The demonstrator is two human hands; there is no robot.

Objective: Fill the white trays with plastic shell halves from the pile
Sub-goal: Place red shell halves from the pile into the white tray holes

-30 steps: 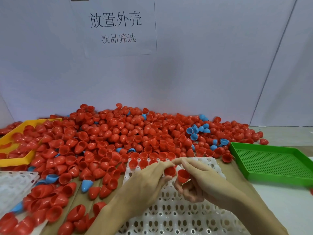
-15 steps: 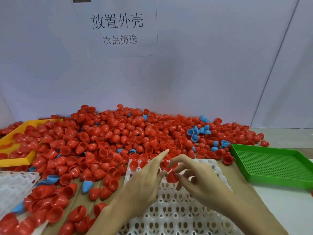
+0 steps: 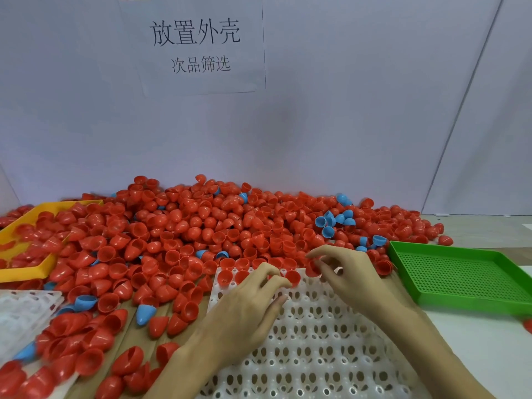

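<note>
A big pile of red shell halves [image 3: 201, 226], with a few blue ones mixed in, covers the back of the table. The white tray [image 3: 316, 349] with rows of holes lies in front of me; a few red halves sit in its far row [image 3: 233, 275]. My right hand [image 3: 354, 275] is at the tray's far edge and pinches a red shell half [image 3: 312, 268] between thumb and forefinger. My left hand [image 3: 247, 306] rests over the tray with loosely curled fingers, its fingertips beside a seated red half [image 3: 292, 277]; I see nothing in it.
A second white tray [image 3: 23, 309] lies at the left edge, partly under loose shells. A yellow tray [image 3: 31, 273] holding red halves stands at the far left. A green perforated tray [image 3: 460, 279] sits on the right. A paper sign hangs on the wall behind.
My right hand has moved back and to the right, to the tray's far edge, still with a red half. My left forefinger, stretched out before, has curled down beside a seated shell.
</note>
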